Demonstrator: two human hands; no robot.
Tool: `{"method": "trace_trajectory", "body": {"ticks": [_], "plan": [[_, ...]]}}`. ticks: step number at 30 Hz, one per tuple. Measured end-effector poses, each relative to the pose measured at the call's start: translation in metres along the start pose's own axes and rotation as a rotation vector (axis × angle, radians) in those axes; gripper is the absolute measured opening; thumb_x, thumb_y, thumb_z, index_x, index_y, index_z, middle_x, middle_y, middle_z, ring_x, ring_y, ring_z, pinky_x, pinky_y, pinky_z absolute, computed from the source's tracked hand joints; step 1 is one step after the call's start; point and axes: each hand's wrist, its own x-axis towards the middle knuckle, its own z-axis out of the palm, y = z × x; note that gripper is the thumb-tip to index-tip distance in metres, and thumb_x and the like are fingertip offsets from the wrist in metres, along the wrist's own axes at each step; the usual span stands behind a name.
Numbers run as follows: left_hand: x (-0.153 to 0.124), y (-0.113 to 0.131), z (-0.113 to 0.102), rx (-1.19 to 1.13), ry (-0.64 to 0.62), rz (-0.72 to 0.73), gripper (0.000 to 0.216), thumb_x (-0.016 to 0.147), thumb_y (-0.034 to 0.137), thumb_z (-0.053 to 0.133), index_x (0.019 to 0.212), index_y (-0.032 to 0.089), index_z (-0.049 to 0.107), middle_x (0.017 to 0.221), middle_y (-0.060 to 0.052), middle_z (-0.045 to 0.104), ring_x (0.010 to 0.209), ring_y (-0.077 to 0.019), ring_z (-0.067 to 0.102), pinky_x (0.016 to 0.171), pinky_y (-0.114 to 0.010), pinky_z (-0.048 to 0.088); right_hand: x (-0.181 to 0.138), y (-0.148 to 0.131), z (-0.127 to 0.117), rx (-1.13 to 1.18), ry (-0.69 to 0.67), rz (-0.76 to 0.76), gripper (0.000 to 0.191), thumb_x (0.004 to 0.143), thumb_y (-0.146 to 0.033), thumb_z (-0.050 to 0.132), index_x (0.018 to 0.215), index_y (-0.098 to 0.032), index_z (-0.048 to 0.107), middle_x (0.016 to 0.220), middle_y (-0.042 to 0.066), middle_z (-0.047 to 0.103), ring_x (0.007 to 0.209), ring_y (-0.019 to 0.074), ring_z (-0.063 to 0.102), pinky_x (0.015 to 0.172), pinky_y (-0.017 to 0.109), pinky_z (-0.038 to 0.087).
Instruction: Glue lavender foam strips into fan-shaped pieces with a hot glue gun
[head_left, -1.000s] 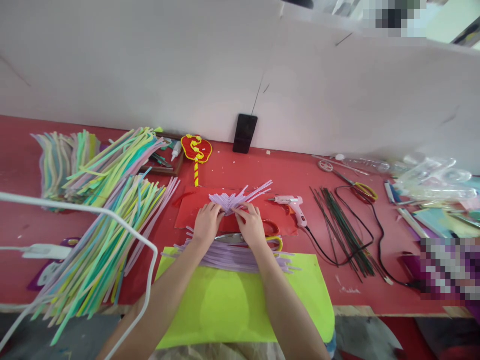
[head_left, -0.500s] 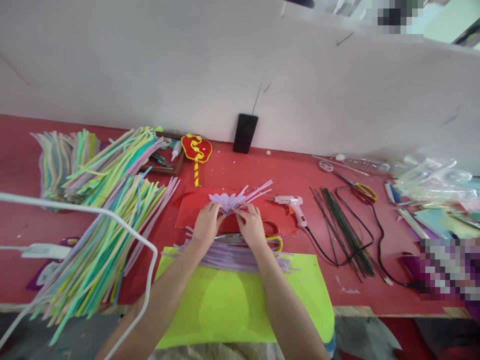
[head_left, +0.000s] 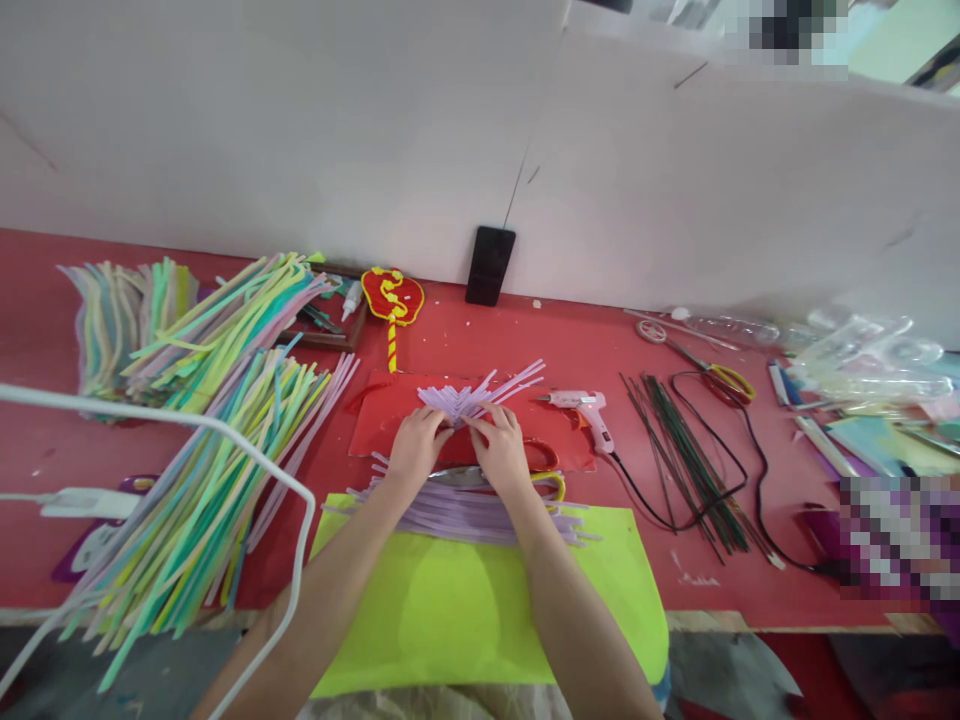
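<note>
And we're looking out from the person's own head, the single camera facing forward and down across the red counter (head_left: 585, 350). It's close in and wide: the bare forearms (head_left: 330, 590) run up from the bottom edge, the lilac bundle (head_left: 454, 400) sits just below centre, the pale wall (head_left: 300, 130) fills the top, and the counter's back edge slopes down toward the right.

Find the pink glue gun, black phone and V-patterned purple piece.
Pink glue gun (head_left: 592, 404), head view: upper body.
Black phone (head_left: 490, 266), head view: middle of its face.
V-patterned purple piece (head_left: 454, 402), head view: near its center.
</note>
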Motion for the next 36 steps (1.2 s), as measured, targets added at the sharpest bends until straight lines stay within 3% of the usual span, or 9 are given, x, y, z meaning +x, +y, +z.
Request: {"method": "trace_trajectory", "body": {"ticks": [10, 16, 22, 27, 30, 36], "plan": [[0.002, 0.0, 0.005, -0.087, 0.022, -0.056, 0.011, 0.077, 0.011, 0.061, 0.084, 0.018, 0.058, 0.079, -0.003, 0.066, 0.077, -0.0181, 0.061, 0.073, -0.031, 0.048, 0.0, 0.003, 0.003, 0.054, -0.014, 0.005, 0.033, 0.083, -0.012, 0.05, 0.104, -0.025, 0.071, 0.121, 0.007, 0.06, 0.111, 0.0241, 0.05, 0.094, 0.042, 0.044], [0.001, -0.007, -0.008, -0.293, 0.034, -0.126, 0.015, 0.074, 0.008, 0.06, 0.083, 0.019, 0.057, 0.079, 0.0, 0.066, 0.074, -0.0145, 0.064, 0.073, -0.027, 0.051, 0.002, 0.005, 0.001, 0.09, -0.011, -0.012, 0.034, 0.084, -0.01, 0.049, 0.105, -0.025, 0.072, 0.118, 0.007, 0.061, 0.107, 0.0222, 0.052, 0.094, 0.039, 0.044], [-0.005, -0.006, -0.017, -0.073, 0.102, -0.08, 0.009, 0.081, 0.012, 0.053, 0.085, 0.018, 0.06, 0.087, -0.004, 0.063, 0.082, -0.0171, 0.063, 0.077, -0.031, 0.052, 0.003, 0.004, -0.001, 0.084, -0.013, -0.021, 0.035, 0.084, -0.009, 0.048, 0.105, -0.025, 0.072, 0.119, 0.007, 0.061, 0.106, 0.0204, 0.052, 0.095, 0.036, 0.045], [-0.016, 0.014, -0.009, 0.17, 0.038, 0.028, 0.031, 0.087, 0.013, 0.046, 0.115, 0.016, 0.056, 0.118, -0.012, 0.06, 0.11, -0.023, 0.058, 0.095, -0.039, 0.047, 0.002, 0.006, 0.002, 0.08, -0.013, -0.019, 0.037, 0.084, -0.009, 0.047, 0.108, -0.025, 0.07, 0.12, 0.006, 0.061, 0.11, 0.0208, 0.052, 0.097, 0.038, 0.044], [-0.026, 0.023, -0.005, 0.333, -0.058, 0.091, 0.044, 0.09, 0.022, 0.045, 0.133, 0.009, 0.043, 0.141, -0.019, 0.045, 0.133, -0.0279, 0.04, 0.108, -0.045, 0.035, 0.002, 0.006, 0.002, 0.073, -0.019, -0.018, 0.039, 0.083, -0.008, 0.047, 0.108, -0.025, 0.07, 0.121, 0.006, 0.061, 0.11, 0.021, 0.052, 0.098, 0.039, 0.044], [-0.037, 0.022, -0.006, 0.457, -0.284, 0.16, 0.059, 0.093, 0.042, 0.038, 0.14, 0.007, 0.036, 0.15, -0.02, 0.031, 0.14, -0.0301, 0.026, 0.112, -0.051, 0.026, 0.003, 0.006, 0.001, 0.097, -0.006, -0.02, 0.036, 0.083, -0.009, 0.048, 0.106, -0.023, 0.071, 0.12, 0.007, 0.061, 0.109, 0.02, 0.052, 0.098, 0.037, 0.044]]}}
